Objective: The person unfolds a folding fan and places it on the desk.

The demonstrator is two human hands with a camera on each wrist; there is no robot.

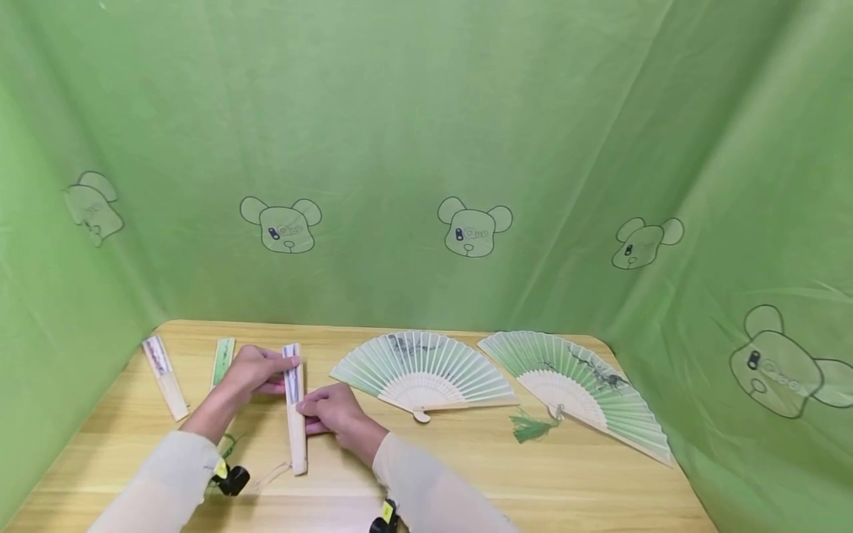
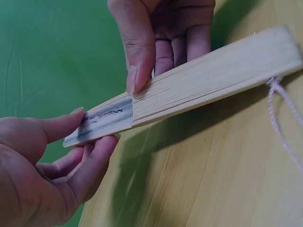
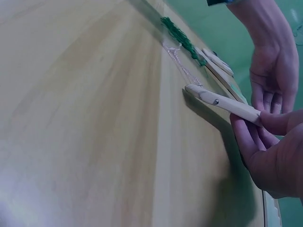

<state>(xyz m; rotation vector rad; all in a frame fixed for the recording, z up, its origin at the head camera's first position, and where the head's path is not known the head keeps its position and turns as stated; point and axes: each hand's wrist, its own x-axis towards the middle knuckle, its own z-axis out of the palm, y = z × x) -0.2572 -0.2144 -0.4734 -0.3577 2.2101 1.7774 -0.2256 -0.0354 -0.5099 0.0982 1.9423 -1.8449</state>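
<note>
Folded white fan farthest left, slanted on table. Green folded fan next, partly hidden by left arm. Left hand pinches printed far end of held fan. Held fan left of centre, over table; long axis near-to-far, printed end pointing away, cord end toward person. Right hand pinches its middle. Two spread fans farther right.

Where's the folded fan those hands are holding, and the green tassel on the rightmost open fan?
Folded fan (image 2: 191, 85): left wrist view, on its pale wooden side.
Green tassel (image 1: 530, 426): head view, on its loose strands.
</note>
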